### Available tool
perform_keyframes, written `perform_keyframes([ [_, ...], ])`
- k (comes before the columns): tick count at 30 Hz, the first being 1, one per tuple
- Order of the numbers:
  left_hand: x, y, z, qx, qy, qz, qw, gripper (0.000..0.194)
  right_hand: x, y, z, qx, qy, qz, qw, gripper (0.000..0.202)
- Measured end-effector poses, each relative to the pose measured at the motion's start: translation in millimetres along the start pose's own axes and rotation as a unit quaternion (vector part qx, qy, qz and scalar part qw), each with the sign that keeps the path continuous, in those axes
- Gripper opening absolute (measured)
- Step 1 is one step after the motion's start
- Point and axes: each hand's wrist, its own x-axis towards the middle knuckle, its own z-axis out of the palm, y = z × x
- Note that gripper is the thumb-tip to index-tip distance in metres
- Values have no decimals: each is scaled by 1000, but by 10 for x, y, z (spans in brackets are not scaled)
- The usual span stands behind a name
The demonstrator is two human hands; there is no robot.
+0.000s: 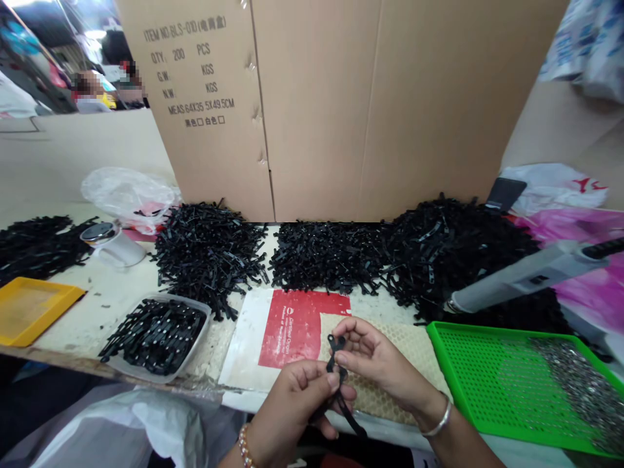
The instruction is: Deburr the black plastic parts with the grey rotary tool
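Note:
Just in front of the red and white sheet point(246, 341), at the table's front edge, my left hand point(305, 400) pinches black strips point(351, 419) between thumb and fingers; one long end hangs down. My right hand point(377, 357) closes its thumb and fingertips on the upper part of the same black pieces, where a rounded end with a hole shows. The two hands nearly touch. Under and behind the right hand lies a beige textured mat point(419, 351). How many strips are held is hard to tell.
Piles of black strips point(326, 253) line the back, before a tall cardboard box point(316, 110). At left stand a clear tub point(207, 322) of black pieces, a white mug point(119, 250) and a yellow tray point(24, 335). At right are a green tray point(468, 390) with small metal parts and a grey tool point(517, 276).

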Motion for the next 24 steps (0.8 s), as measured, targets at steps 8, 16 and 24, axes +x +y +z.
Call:
perform_keyframes([
  [8, 0, 11, -25, -26, 28, -1, 999, 39, 5, 6, 41, 2, 32, -1, 999, 37],
  [16, 99, -75, -103, -104, 229, 91, 964, 64, -78, 184, 182, 12, 118, -7, 993, 34],
  [24, 118, -39, -135, -176, 165, 40, 970, 55, -172, 412, 267, -19, 124, -31, 992, 30],
])
